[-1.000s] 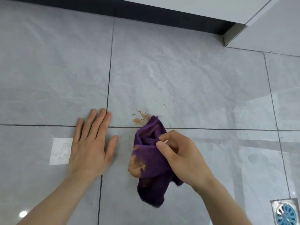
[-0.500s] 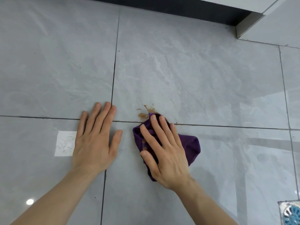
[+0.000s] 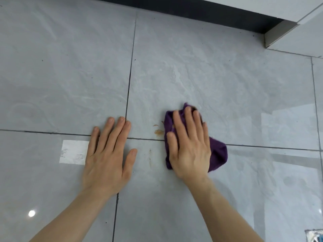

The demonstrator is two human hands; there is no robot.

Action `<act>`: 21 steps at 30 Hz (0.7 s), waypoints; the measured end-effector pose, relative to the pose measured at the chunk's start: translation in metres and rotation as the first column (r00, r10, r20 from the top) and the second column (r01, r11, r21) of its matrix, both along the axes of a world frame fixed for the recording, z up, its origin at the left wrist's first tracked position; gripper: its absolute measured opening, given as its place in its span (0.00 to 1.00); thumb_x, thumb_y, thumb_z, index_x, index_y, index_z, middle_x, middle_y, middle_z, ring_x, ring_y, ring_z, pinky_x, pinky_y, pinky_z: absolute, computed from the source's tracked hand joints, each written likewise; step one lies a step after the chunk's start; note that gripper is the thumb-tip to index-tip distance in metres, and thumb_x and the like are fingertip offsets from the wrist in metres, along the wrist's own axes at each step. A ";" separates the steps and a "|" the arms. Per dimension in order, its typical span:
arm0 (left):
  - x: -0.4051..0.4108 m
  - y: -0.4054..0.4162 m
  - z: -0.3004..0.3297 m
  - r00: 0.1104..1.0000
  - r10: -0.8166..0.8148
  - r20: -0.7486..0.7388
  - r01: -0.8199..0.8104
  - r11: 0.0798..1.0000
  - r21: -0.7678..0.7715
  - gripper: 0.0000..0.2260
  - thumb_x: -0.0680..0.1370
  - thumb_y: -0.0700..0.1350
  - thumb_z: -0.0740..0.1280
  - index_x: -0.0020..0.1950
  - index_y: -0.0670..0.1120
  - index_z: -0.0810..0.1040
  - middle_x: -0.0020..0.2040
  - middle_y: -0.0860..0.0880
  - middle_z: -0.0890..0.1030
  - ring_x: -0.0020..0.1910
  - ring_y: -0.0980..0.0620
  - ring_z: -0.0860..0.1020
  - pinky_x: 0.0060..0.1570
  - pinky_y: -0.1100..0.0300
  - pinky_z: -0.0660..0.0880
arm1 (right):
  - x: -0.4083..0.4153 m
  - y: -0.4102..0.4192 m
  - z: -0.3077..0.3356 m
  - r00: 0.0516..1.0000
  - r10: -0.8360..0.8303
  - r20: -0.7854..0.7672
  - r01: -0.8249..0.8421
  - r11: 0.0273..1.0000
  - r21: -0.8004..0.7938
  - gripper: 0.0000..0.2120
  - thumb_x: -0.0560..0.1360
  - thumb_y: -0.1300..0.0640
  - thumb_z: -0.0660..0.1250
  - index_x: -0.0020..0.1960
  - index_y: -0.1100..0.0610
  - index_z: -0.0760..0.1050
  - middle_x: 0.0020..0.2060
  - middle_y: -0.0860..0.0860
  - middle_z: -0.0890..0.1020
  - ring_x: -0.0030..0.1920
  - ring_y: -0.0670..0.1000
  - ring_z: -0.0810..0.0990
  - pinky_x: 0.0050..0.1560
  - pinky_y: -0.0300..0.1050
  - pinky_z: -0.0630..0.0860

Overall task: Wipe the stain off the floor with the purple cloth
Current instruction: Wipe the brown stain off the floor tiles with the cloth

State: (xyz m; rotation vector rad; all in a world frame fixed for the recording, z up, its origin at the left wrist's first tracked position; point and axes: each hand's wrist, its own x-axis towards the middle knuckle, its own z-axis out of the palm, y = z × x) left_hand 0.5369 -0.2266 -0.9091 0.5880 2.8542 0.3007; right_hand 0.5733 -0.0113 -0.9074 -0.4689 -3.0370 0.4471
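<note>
My right hand (image 3: 189, 145) lies flat, fingers spread, pressing the crumpled purple cloth (image 3: 218, 154) onto the grey tiled floor (image 3: 209, 75). The cloth sticks out past my fingertips and to the right of my palm. A small brown stain (image 3: 158, 131) shows on the tile just left of the cloth, above the grout line. A thin brown streak (image 3: 150, 157) runs below that line. My left hand (image 3: 108, 154) rests flat on the floor to the left, palm down, holding nothing.
A white patch (image 3: 73, 152) marks the tile left of my left hand. A dark plinth (image 3: 192, 9) under white cabinets runs along the far edge, with a cabinet corner (image 3: 272, 37) at upper right. A floor drain (image 3: 316, 235) sits at the bottom right corner.
My right hand went from gripping the bunched cloth to pressing it flat, then slid it up and to the right over the stain. Less stain shows. My left hand stayed planted.
</note>
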 end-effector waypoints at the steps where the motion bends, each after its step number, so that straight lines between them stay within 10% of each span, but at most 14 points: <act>1: 0.001 0.000 0.000 1.000 -0.004 0.001 0.004 1.000 0.003 0.30 0.83 0.57 0.49 0.84 0.47 0.55 0.85 0.50 0.56 0.85 0.49 0.50 0.82 0.42 0.49 | -0.013 0.004 -0.001 0.999 -0.054 0.001 0.054 0.999 0.007 0.25 0.85 0.45 0.54 0.81 0.47 0.61 0.82 0.52 0.61 0.83 0.55 0.56 0.81 0.60 0.58; 9: 0.004 -0.005 -0.001 1.000 -0.015 0.016 0.016 1.000 -0.017 0.31 0.83 0.58 0.46 0.84 0.46 0.53 0.85 0.49 0.54 0.85 0.49 0.49 0.82 0.41 0.49 | -0.087 -0.037 -0.004 1.000 0.026 0.004 -0.025 0.999 -0.022 0.26 0.85 0.44 0.52 0.82 0.48 0.59 0.83 0.53 0.59 0.83 0.57 0.54 0.81 0.60 0.53; 21: 0.004 -0.020 -0.011 0.999 0.034 0.008 -0.034 0.999 0.033 0.32 0.83 0.59 0.42 0.83 0.43 0.55 0.84 0.47 0.56 0.84 0.49 0.52 0.82 0.43 0.48 | 0.040 -0.080 -0.008 0.953 0.287 0.096 -0.278 0.956 -0.092 0.27 0.85 0.42 0.55 0.82 0.45 0.57 0.84 0.51 0.56 0.84 0.54 0.50 0.82 0.59 0.55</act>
